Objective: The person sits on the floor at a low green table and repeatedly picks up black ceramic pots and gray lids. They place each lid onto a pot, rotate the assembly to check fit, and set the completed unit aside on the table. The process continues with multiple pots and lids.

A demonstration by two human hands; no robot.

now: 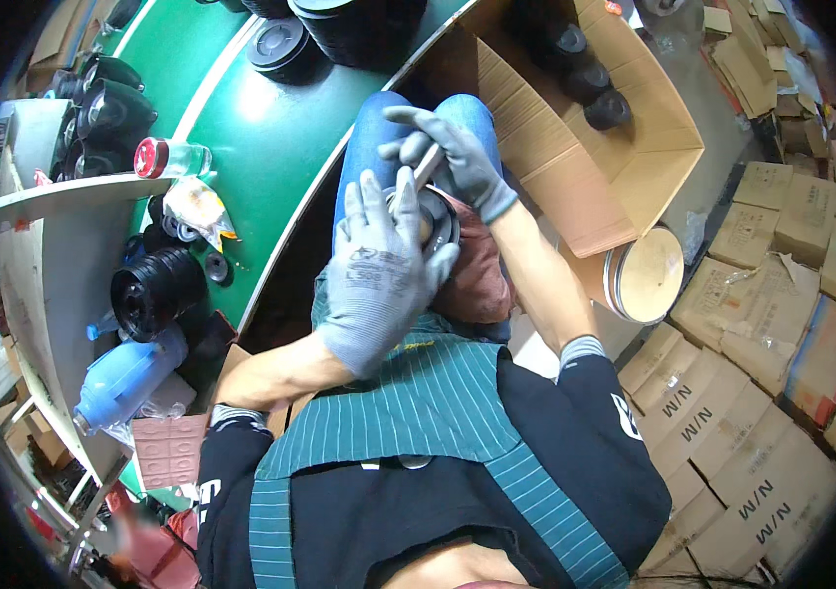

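Round black metal part with a pale centre (434, 221), resting on a reddish cloth (482, 280) over the person's lap, beside the near edge of the green desk (261, 137). Left hand (378, 270), grey knit glove, fingers spread, cupping the part's side. Right hand (452, 147), same glove, closed around a slim pale stick-like tool (426, 169) touching the part. Open brown cardboard box (624, 157) holding black cylinders, right of the knee. Black ribbed cylinder (155, 290) on the desk's left edge.
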